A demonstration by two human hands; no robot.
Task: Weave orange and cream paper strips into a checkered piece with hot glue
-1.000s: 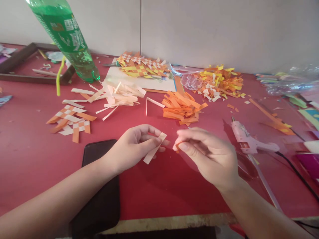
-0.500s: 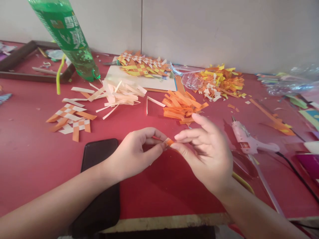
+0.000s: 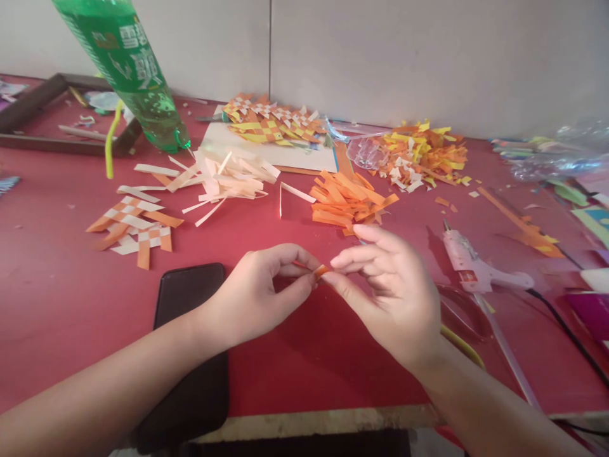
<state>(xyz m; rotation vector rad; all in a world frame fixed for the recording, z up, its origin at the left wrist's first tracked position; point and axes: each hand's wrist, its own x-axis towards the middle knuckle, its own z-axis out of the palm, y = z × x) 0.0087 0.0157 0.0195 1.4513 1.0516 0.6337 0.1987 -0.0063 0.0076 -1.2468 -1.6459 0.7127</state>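
Observation:
Between the fingertips of both hands is a small orange paper strip [image 3: 321, 271] with a pale edge, mostly hidden by the fingers. My left hand [image 3: 266, 289] pinches it from the left. From the right, my right hand [image 3: 387, 292] holds its other end between thumb and index finger, with the other fingers raised. Just beyond the hands lies a pile of orange paper strips [image 3: 345, 200]. A pile of cream paper strips [image 3: 228, 178] is farther left. Woven orange-and-cream paper pieces [image 3: 137, 222] rest left of my left hand.
A black phone [image 3: 190, 292] lies under my left forearm. A green bottle [image 3: 128, 82] stands at the back left beside a dark frame [image 3: 52, 145]. On the right are a glue gun [image 3: 469, 263] and its cord. Mixed paper scraps [image 3: 423, 152] and finished woven strips [image 3: 271, 120] lie by the wall.
My right hand has shifted slightly left and its raised fingers have lowered toward the strip. Less of the orange strip shows between the fingertips. My left hand stays nearly still.

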